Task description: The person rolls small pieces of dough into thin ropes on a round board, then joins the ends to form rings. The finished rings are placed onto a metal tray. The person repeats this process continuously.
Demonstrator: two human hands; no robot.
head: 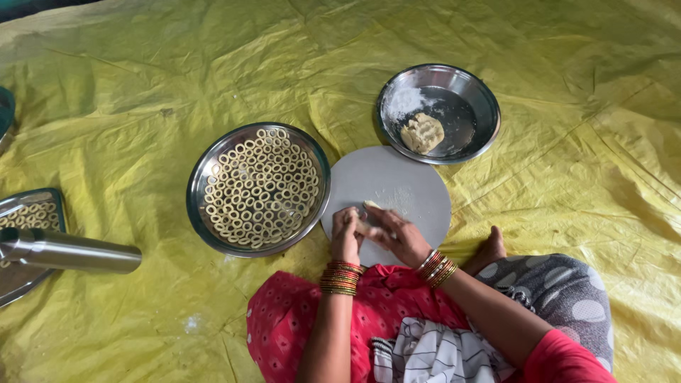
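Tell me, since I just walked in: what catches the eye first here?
The steel plate, left of centre, packed with small dough rings on the yellow sheet. Beside it, the left hand and right hand work a bit of dough on the round board.

Round board (397,186) on floor sheet (128,85) before the knees, bowl of dough rings (258,188) touching its left edge, bowl with dough lump (438,113) just behind, steel cylinder (67,250) far left, over a tray (28,213)
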